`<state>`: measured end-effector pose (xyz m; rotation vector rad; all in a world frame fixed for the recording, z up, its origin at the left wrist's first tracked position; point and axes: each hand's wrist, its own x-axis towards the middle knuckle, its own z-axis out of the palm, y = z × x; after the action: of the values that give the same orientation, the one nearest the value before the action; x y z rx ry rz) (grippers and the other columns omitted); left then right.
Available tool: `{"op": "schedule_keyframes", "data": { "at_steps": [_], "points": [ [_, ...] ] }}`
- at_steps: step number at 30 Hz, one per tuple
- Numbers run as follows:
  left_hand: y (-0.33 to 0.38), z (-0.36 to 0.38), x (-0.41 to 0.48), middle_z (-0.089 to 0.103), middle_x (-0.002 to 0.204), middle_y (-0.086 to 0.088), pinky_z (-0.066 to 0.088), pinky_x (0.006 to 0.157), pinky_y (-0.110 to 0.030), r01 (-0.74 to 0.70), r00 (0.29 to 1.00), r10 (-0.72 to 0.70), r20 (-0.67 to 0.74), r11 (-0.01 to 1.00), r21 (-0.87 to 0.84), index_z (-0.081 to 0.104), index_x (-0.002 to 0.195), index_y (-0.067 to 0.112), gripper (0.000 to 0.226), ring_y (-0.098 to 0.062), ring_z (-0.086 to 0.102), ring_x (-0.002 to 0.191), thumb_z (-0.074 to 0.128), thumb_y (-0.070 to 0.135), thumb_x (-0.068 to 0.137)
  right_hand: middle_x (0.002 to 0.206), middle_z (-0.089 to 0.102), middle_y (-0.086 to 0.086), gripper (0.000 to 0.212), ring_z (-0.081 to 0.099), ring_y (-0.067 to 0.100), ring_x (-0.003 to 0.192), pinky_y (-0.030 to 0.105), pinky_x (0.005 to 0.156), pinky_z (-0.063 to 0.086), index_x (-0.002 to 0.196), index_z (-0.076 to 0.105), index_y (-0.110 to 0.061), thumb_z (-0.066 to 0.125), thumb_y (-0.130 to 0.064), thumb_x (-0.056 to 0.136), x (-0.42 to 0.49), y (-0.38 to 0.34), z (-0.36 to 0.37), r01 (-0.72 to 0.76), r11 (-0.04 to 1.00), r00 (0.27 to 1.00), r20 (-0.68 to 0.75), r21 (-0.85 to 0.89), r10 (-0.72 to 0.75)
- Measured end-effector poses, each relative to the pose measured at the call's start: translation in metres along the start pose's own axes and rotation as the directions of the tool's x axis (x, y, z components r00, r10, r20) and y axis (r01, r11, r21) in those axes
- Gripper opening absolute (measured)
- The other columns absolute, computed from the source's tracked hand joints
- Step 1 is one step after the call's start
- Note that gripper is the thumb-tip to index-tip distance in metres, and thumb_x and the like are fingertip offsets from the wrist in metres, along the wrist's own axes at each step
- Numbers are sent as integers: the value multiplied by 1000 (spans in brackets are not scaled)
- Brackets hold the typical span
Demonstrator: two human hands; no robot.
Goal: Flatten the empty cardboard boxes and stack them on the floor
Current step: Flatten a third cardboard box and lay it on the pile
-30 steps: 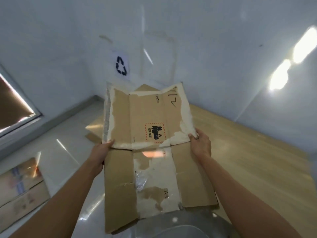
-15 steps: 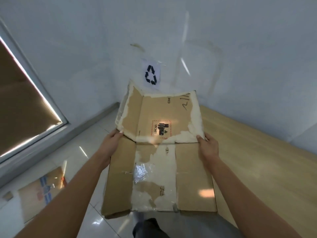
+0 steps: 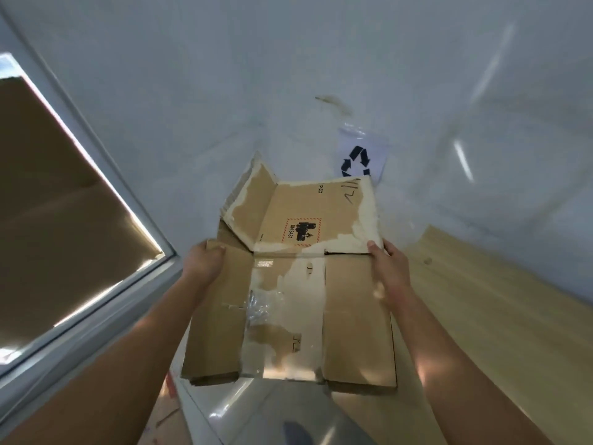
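Observation:
I hold a flattened brown cardboard box (image 3: 356, 313) out in front of me, above the floor. Its surface is torn white in patches, with crumpled clear tape near the middle and a red-framed UN 3481 label (image 3: 301, 230) on the far panel. That far panel tilts upward, and its left flap folds up. My left hand (image 3: 202, 264) grips the box's left edge at the fold. At the right end of the same fold, my right hand (image 3: 389, 268) grips the right edge.
A white wall ahead carries a taped recycling sign (image 3: 359, 162). A window with a brown blind (image 3: 54, 220) fills the left. Glossy pale floor tiles (image 3: 250, 409) lie below me, and a wooden floor strip (image 3: 500, 319) runs along the right.
The view has swung right and upward, so the flattened boxes on the left floor are out of sight. The box's left flap has folded up more. Both hands keep their grip.

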<state>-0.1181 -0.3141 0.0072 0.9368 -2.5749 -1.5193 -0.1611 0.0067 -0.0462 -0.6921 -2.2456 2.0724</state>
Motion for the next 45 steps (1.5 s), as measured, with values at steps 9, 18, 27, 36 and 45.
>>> {"op": "schedule_keyframes", "data": {
  "at_steps": [9,18,27,36,45],
  "points": [
    [25,7,141,60,85,-8,45,71,-35,-66,993,68,99,998,-21,63,100,10,19,-24,54,80,51,24,95,119,67,-5,43,61,17,103,30,81,47,131,62,-28,55,-29,88,77,-29,85,1,993,996,-87,-119,-11],
    [-17,48,352,64,79,-14,46,69,-38,-51,917,8,398,994,98,63,78,5,31,-27,57,75,60,36,76,109,68,-3,31,63,18,103,25,76,46,119,67,-18,52,-33,96,127,46,197,-155,987,926,-356,-48,128],
    [-92,143,473,58,69,-14,36,63,-31,32,830,-90,551,993,114,65,60,9,29,-25,54,73,59,0,87,65,63,-9,31,63,-1,53,10,42,41,71,61,-23,58,-40,96,190,158,254,-380,917,835,-470,-119,285],
    [-184,291,508,67,82,-7,43,75,-30,14,742,-282,608,914,406,70,76,10,46,-25,61,82,55,51,91,83,66,-22,7,63,-6,78,2,59,42,98,63,-37,57,-36,95,241,299,256,-379,907,861,-429,-182,274],
    [-325,412,593,69,63,-4,50,63,-35,-141,730,-136,670,929,342,67,71,4,26,-26,71,72,72,25,85,104,71,9,25,66,31,105,33,85,49,118,68,-11,65,-15,93,323,474,268,-536,841,724,-552,-74,413]
  ]
}}
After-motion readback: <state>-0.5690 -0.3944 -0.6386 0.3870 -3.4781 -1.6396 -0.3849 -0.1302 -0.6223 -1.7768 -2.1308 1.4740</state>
